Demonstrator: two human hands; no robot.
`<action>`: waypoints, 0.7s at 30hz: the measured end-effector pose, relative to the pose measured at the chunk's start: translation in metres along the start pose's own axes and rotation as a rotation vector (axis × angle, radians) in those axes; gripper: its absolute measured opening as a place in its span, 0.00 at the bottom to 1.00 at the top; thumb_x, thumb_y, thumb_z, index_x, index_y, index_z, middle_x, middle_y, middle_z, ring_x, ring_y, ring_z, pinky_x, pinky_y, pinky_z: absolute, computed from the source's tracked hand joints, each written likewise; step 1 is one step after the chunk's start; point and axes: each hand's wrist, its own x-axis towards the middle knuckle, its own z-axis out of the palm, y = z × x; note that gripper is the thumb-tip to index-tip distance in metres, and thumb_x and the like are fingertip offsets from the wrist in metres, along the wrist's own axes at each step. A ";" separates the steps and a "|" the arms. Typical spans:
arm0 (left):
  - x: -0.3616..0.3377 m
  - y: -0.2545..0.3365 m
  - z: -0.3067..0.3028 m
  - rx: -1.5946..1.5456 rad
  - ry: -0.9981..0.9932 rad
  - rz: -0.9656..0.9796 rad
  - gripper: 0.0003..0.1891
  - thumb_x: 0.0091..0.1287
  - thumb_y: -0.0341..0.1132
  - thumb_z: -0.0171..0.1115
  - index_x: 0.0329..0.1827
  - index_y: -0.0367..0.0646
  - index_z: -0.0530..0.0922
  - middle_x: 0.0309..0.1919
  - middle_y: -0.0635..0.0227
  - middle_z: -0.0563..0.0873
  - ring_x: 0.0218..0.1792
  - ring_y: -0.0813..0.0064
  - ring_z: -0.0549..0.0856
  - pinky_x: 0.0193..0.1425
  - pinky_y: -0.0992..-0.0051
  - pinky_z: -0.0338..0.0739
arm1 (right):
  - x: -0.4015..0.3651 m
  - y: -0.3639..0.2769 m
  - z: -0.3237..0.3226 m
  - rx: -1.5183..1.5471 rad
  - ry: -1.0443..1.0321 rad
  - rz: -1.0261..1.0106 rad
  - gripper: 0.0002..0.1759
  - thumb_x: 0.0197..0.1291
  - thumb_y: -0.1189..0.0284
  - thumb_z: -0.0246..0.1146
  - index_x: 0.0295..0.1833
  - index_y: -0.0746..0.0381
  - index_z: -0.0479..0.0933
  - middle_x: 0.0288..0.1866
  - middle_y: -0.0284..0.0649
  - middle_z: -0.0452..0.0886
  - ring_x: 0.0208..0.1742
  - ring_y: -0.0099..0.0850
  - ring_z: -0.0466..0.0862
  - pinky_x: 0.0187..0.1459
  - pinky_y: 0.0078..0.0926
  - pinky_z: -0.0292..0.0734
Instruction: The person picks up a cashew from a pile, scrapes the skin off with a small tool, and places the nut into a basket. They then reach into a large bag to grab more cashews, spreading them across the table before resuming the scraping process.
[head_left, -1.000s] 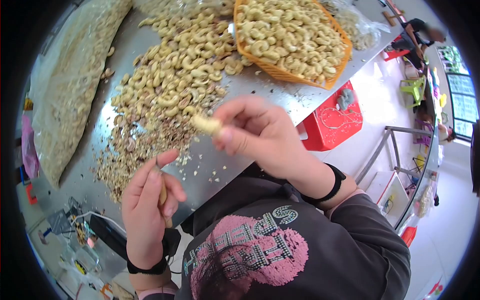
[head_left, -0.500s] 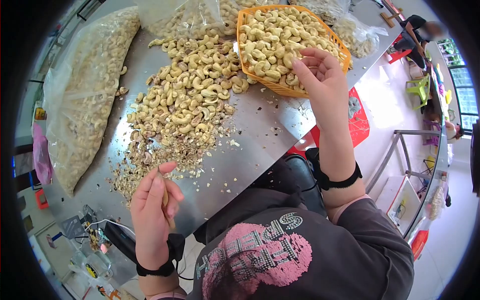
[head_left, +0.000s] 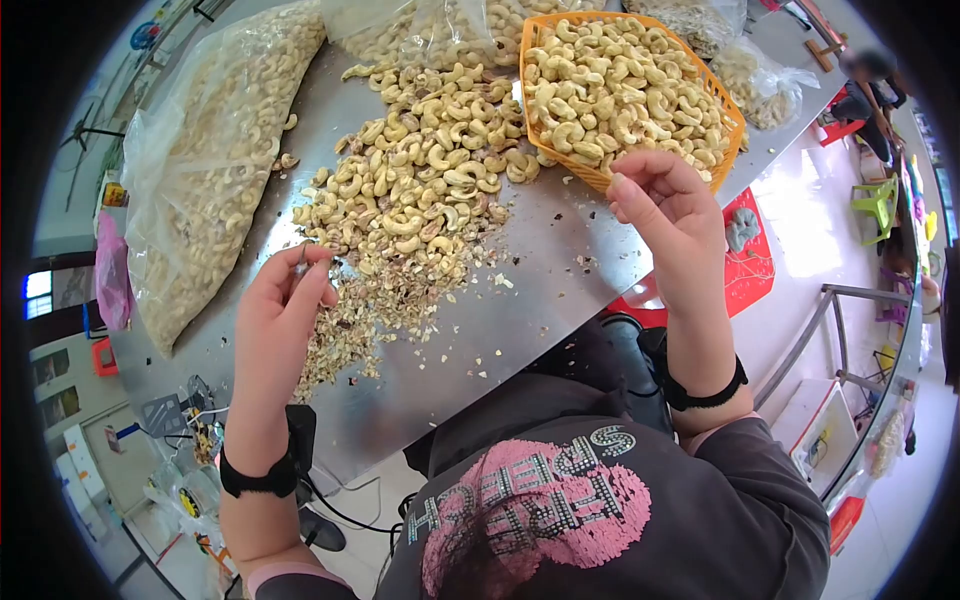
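Observation:
My left hand (head_left: pixel 280 310) is over the left edge of the cashew heap, its thumb and fingers pinched together. The grey tip of a slim knife-like tool (head_left: pixel 303 258) shows between them; the rest is hidden in the hand. Beside those fingertips lie loose cashews (head_left: pixel 410 190) and broken bits of skin and nut (head_left: pixel 375 320). My right hand (head_left: pixel 675 215) is at the near edge of the orange basket (head_left: pixel 570 172), which is full of pale cashews (head_left: pixel 630 95). Its thumb and forefinger are closed together; whatever they hold is too small to name.
A large clear bag of cashews (head_left: pixel 205 180) lies along the left of the metal table (head_left: pixel 560 270). More bagged cashews (head_left: pixel 420 30) are at the back, with a smaller bag (head_left: pixel 765 85) right of the basket. A red stool (head_left: pixel 750 265) stands below; another person (head_left: pixel 870 110) sits far right.
My left hand has moved up and left to the heap with the tool. The right hand has drawn back from over the basket's cashews to its near edge, fingertips closing. The view has shifted.

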 end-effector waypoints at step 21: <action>0.076 0.006 0.061 1.009 0.146 0.567 0.12 0.55 0.37 0.56 0.42 0.48 0.75 0.27 0.64 0.77 0.30 0.66 0.78 0.33 0.70 0.71 | -0.007 0.014 -0.006 -0.018 -0.105 0.100 0.08 0.52 0.75 0.60 0.38 0.65 0.72 0.30 0.29 0.73 0.31 0.15 0.71 0.34 0.11 0.67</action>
